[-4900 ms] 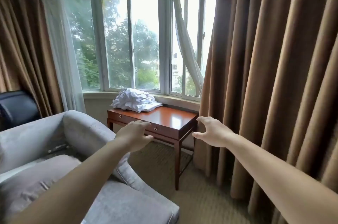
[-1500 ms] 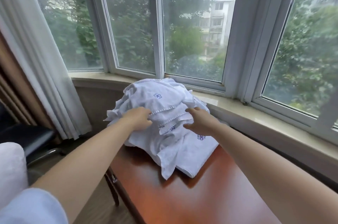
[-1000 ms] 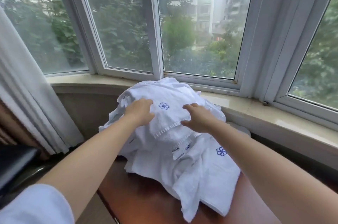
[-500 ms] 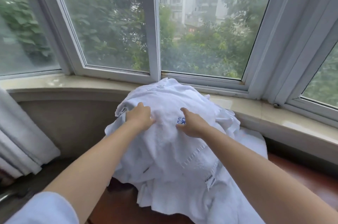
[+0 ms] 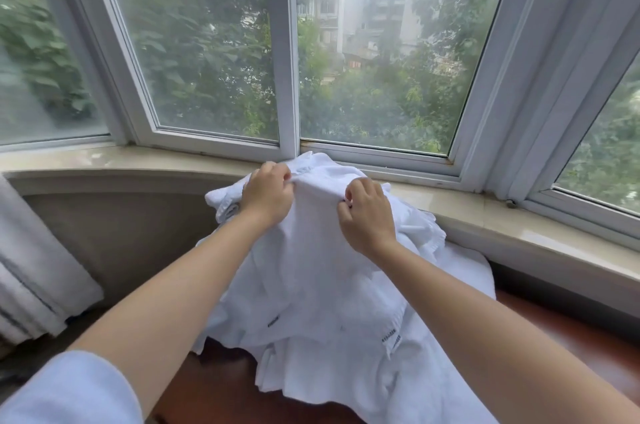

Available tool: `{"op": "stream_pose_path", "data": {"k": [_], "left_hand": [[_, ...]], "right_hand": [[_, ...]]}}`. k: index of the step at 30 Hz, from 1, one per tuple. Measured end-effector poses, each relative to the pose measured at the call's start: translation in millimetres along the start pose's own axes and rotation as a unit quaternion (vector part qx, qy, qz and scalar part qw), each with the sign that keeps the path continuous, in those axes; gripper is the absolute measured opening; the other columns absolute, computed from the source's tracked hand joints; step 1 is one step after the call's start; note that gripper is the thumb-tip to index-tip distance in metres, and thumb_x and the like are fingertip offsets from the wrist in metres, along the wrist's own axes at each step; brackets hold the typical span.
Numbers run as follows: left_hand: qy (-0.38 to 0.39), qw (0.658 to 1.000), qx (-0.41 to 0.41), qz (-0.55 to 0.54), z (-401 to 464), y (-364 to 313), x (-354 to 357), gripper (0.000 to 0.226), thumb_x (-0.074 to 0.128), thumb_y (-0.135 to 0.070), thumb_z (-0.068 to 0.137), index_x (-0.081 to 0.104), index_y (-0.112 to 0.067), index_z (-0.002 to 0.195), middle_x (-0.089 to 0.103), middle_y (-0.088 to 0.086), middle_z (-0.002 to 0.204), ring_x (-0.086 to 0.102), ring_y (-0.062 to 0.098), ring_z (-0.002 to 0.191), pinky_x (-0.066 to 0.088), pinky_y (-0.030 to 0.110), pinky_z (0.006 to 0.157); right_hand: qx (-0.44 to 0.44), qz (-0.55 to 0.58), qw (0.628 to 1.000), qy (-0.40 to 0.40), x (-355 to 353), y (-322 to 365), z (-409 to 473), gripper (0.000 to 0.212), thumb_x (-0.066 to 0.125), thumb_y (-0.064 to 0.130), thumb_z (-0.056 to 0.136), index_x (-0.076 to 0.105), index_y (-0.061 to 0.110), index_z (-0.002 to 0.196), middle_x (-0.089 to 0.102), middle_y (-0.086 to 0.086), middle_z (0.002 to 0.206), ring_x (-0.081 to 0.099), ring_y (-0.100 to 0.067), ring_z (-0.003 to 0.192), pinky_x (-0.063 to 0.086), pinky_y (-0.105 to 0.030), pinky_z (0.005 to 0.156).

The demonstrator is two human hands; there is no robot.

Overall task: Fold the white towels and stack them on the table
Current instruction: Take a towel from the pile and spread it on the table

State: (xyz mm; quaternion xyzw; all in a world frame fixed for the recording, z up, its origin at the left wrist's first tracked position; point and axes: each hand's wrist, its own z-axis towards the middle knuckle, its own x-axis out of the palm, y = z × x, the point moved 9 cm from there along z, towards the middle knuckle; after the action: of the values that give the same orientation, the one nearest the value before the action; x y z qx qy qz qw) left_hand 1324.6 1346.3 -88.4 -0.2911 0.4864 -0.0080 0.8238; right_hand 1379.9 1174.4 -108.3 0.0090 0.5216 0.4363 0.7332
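Observation:
A heap of crumpled white towels (image 5: 433, 371) lies on the reddish-brown wooden table (image 5: 221, 389) below the window. The top towel (image 5: 311, 267) is drawn up off the heap and hangs down toward me. My left hand (image 5: 267, 193) pinches its upper edge on the left, fingers curled into the cloth. About a hand's width to the right, my right hand (image 5: 367, 212) grips the same edge. Small dark labels show on the towel hems lower down.
A pale stone window sill (image 5: 519, 219) runs behind the table, with white-framed windows (image 5: 289, 77) above it. A white sheer curtain (image 5: 31, 278) hangs at the left. Bare table wood shows at the lower left and the right.
I came up close to the table. Both hands went from resting on the heap to gripping the top towel's edge and lifting it toward the window.

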Motion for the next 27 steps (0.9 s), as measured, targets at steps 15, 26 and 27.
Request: {"op": "stream_pose_path", "data": {"k": [15,26,27], "left_hand": [[-0.005,0.95,0.064,-0.306,-40,-77,-47,0.017,0.067,-0.016,0.088,0.056,-0.027,0.079,0.053,-0.006,0.086,0.048,0.005,0.066,0.04,0.019,0.067],[0.223,0.959,-0.018,0.175,-48,49,34,0.082,0.06,-0.059,0.081,0.022,-0.034,0.15,0.024,0.004,0.151,0.016,0.028,0.14,0.031,0.049,0.107],[0.233,0.957,-0.016,0.175,-43,54,37,0.079,0.062,-0.061,0.079,0.029,-0.033,0.146,0.026,0.004,0.149,0.016,0.029,0.139,0.032,0.049,0.106]], "right_hand": [[0.027,0.005,1.0,-0.014,-41,7,-18,0.037,0.034,0.043,0.073,0.057,0.016,0.08,0.069,-0.01,0.078,0.059,-0.036,0.088,0.024,-0.036,0.07],[0.148,-0.019,0.988,0.043,-11,-17,-21,0.024,0.051,0.027,0.086,0.058,0.02,0.108,0.066,-0.009,0.102,0.054,-0.034,0.106,0.036,-0.034,0.073],[0.165,-0.018,0.984,0.067,-5,-19,-19,0.031,0.053,0.028,0.085,0.056,0.023,0.115,0.064,-0.007,0.107,0.052,-0.033,0.111,0.04,-0.034,0.076]]}}
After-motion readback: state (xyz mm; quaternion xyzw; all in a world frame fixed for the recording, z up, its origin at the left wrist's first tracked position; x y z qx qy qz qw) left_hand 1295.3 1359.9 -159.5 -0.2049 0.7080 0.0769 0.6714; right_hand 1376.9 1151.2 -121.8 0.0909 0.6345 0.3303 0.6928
